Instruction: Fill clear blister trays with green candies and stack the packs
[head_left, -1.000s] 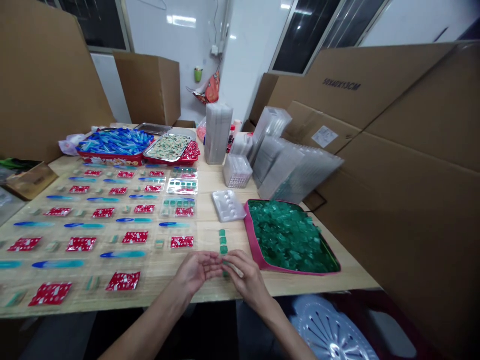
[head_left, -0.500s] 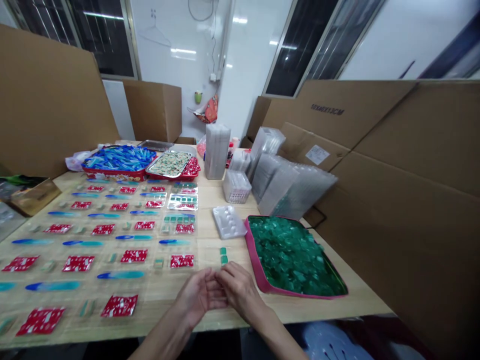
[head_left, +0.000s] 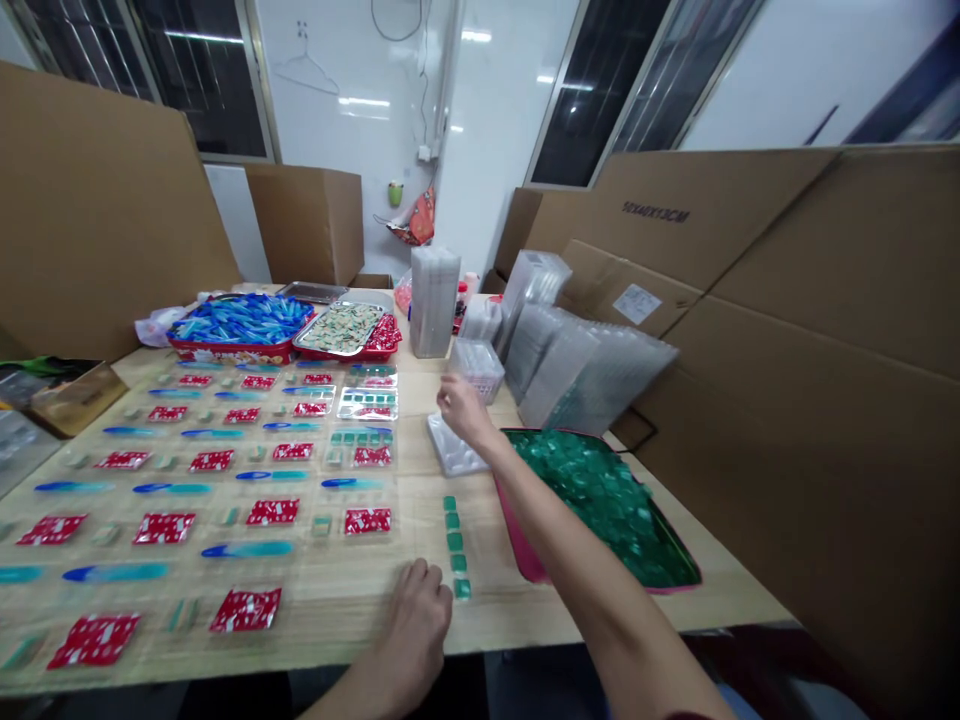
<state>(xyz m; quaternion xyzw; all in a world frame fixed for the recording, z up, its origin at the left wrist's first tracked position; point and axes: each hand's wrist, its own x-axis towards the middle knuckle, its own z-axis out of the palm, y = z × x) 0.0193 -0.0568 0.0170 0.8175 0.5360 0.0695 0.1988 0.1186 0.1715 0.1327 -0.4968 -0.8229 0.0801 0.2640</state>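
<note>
My left hand [head_left: 420, 622] rests in a loose fist near the table's front edge, its inside hidden. Just to its right, several small green squares [head_left: 454, 541] lie in a column on the wood. My right hand [head_left: 463, 408] is stretched forward above a clear plastic blister tray [head_left: 452, 450]. Its fingers are drawn together, and whether anything is between them cannot be made out. Under my right forearm stands a pink-rimmed tub [head_left: 517, 540] full of green squares [head_left: 585, 490].
Rows of clear trays with blue brushes [head_left: 247, 550] and red packets [head_left: 247, 610] cover the left side. Behind are a tub of blue brushes [head_left: 247, 320] and a tray of pale pieces [head_left: 341, 328]. Stacked plastic trays [head_left: 435, 300] stand ahead; cardboard [head_left: 825, 400] walls the right.
My hands have parted. The right has reached forward to the blister tray, and the left has turned over into a fist. The whole column of green squares now shows.
</note>
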